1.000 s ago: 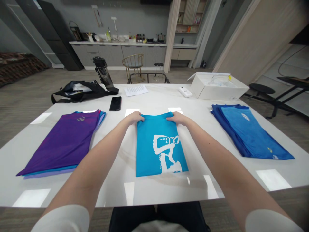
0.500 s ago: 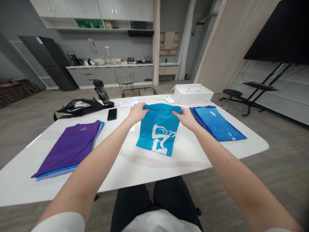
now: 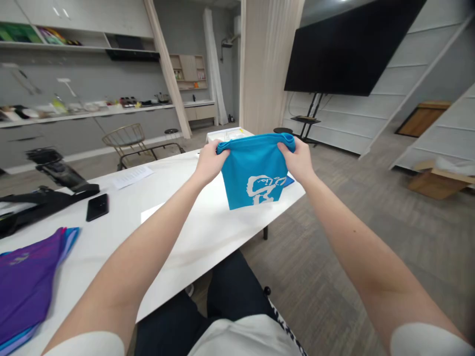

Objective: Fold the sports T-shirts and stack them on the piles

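A folded bright blue shirt with white brush-style lettering hangs between my two hands, lifted above the white table. My left hand is closed on its upper left corner, thumb on the near side. The upper right corner is pinched in my right hand. Behind the shirt, only a small corner of the darker blue folded clothes shows; the rest is hidden. A stack of folded clothes with a purple shirt on top lies at the left, cut off by the picture's edge.
A black phone, a printed sheet, a black bag and a dark bottle are on the table's left part. The white box stands behind my hands. The table's edge slants up to the right, with floor beyond.
My view has swung to the right. Both hands have carried the blue shirt rightward, up off the table and in front of the darker blue clothes, keeping hold of both corners.
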`<state>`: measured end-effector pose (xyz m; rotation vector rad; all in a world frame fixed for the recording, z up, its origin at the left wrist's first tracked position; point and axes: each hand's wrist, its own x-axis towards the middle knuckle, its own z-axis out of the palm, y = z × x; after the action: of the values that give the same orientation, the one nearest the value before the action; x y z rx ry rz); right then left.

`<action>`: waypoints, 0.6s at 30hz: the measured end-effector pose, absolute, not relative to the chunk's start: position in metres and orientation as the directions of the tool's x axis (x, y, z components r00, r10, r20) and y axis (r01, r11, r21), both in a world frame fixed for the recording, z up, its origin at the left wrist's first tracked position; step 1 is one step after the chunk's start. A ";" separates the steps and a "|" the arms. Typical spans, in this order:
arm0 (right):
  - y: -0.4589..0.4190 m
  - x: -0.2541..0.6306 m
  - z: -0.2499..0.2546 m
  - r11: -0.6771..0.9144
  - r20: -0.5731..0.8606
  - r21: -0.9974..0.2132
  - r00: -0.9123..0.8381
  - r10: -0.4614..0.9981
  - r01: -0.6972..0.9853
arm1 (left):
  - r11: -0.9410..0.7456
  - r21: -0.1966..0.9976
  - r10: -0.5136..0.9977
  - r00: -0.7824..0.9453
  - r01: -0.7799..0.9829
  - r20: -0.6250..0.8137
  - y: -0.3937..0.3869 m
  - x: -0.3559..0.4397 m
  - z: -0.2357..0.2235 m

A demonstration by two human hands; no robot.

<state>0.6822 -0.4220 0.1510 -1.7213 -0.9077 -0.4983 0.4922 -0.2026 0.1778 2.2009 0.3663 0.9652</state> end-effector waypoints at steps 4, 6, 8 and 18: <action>-0.456 0.722 0.139 -0.188 0.733 -0.614 0.642 0.224 0.767 | -0.496 0.852 0.499 0.748 -0.168 0.438 -0.234 0.547 0.151; -0.466 0.741 0.137 -0.214 0.750 -0.602 0.637 0.176 0.769 | -0.406 0.893 0.509 0.764 -0.193 0.397 -0.246 0.572 0.140; -0.467 0.765 0.136 -0.243 0.754 -0.598 0.639 0.153 0.764 | -0.340 0.919 0.520 0.774 -0.201 0.362 -0.252 0.597 0.130; -0.396 0.902 0.024 -0.315 0.502 -0.709 0.765 0.404 0.631 | -0.144 0.989 0.590 0.806 0.038 0.055 -0.207 0.708 -0.001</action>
<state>0.9022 -0.3955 0.0243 -1.9505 -0.7837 -0.2829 0.7076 -0.2065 -0.0010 1.6630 0.4999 0.5152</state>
